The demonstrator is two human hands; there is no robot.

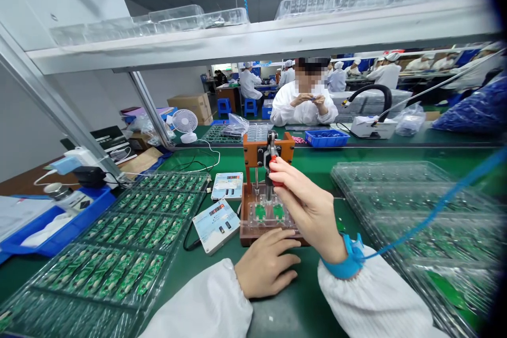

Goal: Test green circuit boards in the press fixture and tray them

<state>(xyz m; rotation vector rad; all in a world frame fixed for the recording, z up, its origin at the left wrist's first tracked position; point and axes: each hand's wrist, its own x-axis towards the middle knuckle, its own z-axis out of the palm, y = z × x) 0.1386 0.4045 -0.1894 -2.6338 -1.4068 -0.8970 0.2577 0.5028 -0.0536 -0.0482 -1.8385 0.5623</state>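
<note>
A toggle-clamp test fixture [249,161] with an orange upper frame and brown base stands in front of me. My right hand [307,203] is closed around its red lever handle [273,165], and a blue wrist strap [350,257] circles that wrist. Under the clamp, small green circuit boards [279,212] sit in a clear holder. My left hand [269,264] rests at the front edge of the base, fingers spread and nothing in them. Two meter boxes with digital displays, a nearer one [217,224] and a farther one [227,186], lie left of the fixture.
A clear tray [158,243] of green boards lies at left, beside a blue bin [43,245]. Stacked clear trays [380,190] stand at right. The strap's blue cord [435,211] crosses the right side. A co-worker [304,97] sits opposite, behind a blue parts box [327,138].
</note>
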